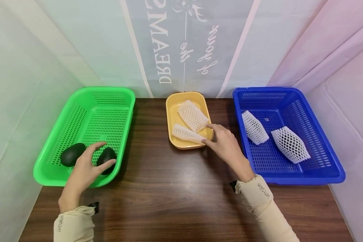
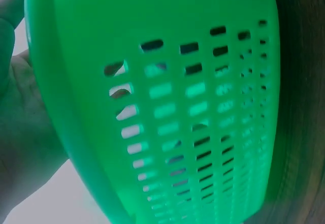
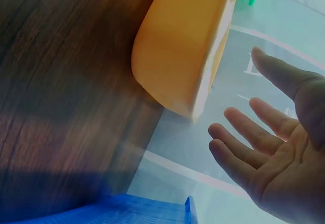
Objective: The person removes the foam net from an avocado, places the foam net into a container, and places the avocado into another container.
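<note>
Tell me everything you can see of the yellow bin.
The yellow bin is a small, open-topped rectangle with rounded corners and smooth, solid walls, apparently plastic. It stands upright on the dark wood-look table, between the green basket and the blue basket, near the printed backdrop. Two white mesh sleeves lie in it. The right hand reaches to its right side; whether it touches the rim cannot be told.

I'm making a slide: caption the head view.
Left hand over black ovoids in green plastic basket; right hand at yellow plastic tray of white foam nets.
</note>
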A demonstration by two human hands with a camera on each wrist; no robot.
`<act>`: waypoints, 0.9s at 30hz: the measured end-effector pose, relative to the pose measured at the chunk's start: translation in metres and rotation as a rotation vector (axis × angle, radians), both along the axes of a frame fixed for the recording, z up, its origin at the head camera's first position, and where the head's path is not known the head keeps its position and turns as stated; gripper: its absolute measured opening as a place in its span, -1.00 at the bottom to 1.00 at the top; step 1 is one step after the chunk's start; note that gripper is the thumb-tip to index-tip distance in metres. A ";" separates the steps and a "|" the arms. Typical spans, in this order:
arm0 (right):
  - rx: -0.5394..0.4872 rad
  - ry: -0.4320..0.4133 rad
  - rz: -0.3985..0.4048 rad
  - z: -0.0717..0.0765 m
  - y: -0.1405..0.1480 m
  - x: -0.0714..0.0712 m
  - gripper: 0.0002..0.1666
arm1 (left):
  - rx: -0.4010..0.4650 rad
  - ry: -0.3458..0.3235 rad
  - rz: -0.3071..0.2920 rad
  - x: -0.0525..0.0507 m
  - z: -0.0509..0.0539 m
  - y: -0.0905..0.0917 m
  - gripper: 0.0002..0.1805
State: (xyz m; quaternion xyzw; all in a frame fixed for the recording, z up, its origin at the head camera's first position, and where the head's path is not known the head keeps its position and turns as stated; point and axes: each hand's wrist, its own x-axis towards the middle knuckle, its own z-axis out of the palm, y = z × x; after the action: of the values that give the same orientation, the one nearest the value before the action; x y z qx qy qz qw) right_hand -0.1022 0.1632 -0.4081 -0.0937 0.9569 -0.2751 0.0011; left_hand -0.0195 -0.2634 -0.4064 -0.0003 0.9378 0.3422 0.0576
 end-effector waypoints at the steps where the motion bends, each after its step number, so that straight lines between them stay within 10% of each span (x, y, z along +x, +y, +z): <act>1: 0.003 0.002 0.000 0.001 0.001 0.000 -0.31 | 0.004 -0.002 -0.005 0.000 0.000 0.001 -0.15; 27: 0.035 -0.047 -0.064 0.027 0.052 0.012 -0.25 | 0.022 0.011 -0.109 -0.008 -0.016 0.020 -0.22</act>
State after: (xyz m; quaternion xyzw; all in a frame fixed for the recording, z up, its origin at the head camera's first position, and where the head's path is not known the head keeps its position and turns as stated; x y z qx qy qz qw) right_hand -0.0907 0.2152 -0.3811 -0.0565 0.9637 -0.2604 0.0165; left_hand -0.0270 -0.2433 -0.4227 0.0533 0.9329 0.3490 0.0710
